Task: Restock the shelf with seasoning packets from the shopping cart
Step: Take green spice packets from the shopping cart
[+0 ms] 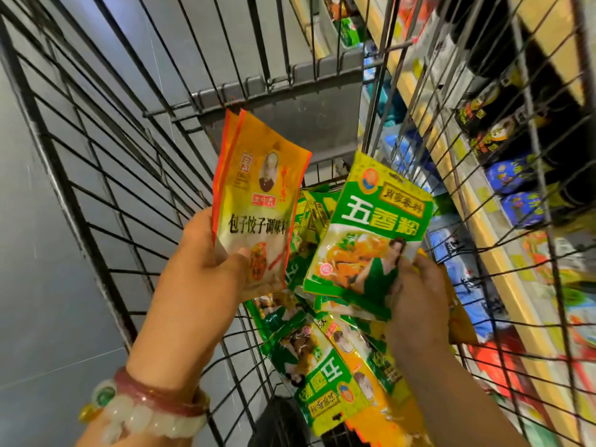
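I look down into a black wire shopping cart [96, 175]. My left hand [206, 262] grips an orange-yellow seasoning packet [258, 191] by its lower edge, upright above the cart, with a second like packet behind it. My right hand [416, 285] holds a green and yellow seasoning packet [374, 227] by its lower right corner, tilted, with more packets stacked under it. Several green and orange packets [322, 366] lie in a heap on the cart's floor below both hands.
Store shelves [503, 262] with yellow edges run along the right, seen through the cart's wire side, stocked with blue, black and red packages. Grey floor [38, 253] lies to the left. Bead bracelets [145, 408] circle my left wrist.
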